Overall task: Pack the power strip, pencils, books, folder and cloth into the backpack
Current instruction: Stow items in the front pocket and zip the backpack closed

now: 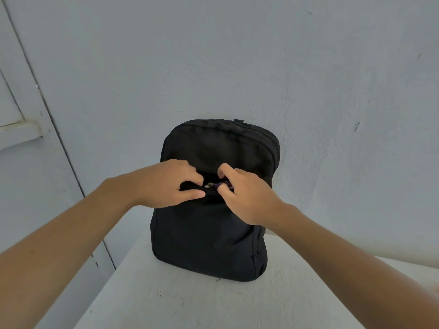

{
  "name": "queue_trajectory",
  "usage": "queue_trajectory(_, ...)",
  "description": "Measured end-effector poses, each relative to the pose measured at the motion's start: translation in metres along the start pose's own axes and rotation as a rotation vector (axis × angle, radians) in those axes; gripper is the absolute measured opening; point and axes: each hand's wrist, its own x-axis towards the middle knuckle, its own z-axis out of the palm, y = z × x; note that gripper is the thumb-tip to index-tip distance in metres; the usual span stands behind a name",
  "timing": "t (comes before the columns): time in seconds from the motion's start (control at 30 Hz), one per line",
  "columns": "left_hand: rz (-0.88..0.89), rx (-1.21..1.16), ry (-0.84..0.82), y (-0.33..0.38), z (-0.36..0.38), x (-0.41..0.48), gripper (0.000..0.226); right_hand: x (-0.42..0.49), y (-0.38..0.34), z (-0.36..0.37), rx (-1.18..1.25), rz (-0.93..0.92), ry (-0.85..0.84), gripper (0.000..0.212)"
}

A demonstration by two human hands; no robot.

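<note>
Gripping one black backpack (209, 243), left hand (166, 184), right hand (247, 198), front pocket

Upright black backpack (209, 233), pocket open

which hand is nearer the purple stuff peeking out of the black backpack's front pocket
Right. The right hand reaches into the black fabric backpack's pocket opening, against the purple items; the left hand pinches the pocket's edge just beside them.
</note>
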Motion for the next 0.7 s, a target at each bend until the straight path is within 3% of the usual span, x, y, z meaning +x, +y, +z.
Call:
queue_trajectory(0.1,-0.007,0.050,0.053,0.002,0.000,-0.005,0.031,0.001,0.000,-0.003,-0.119,-0.004,-0.014,0.029)
queue_trajectory(0.2,-0.151,0.090,-0.022,-0.001,-0.004,-0.009,0.031,-0.002,0.005,-0.002,-0.268,-0.006,-0.126,0.058)
queue_trajectory(0.27,-0.217,0.100,-0.068,-0.005,-0.005,-0.006,0.032,-0.005,0.007,-0.001,-0.305,-0.010,-0.164,0.065)
queue_trajectory(0.37,-0.181,0.078,-0.050,-0.006,0.001,0.001,0.031,-0.004,0.009,-0.005,-0.321,0.006,-0.232,0.056)
queue_trajectory(0.5,-0.006,-0.152,0.073,-0.010,0.014,0.003,0.015,-0.002,0.020,-0.008,-0.144,0.025,-0.215,0.022)
queue_trajectory(0.6,-0.005,-0.138,0.052,-0.012,0.021,0.001,0.023,-0.001,0.029,-0.006,0.029,0.091,-0.157,0.017)
queue_trajectory(0.7,0.008,-0.016,0.032,-0.010,0.027,0.001,0.026,0.001,0.030,-0.003,0.027,0.095,-0.303,0.030)
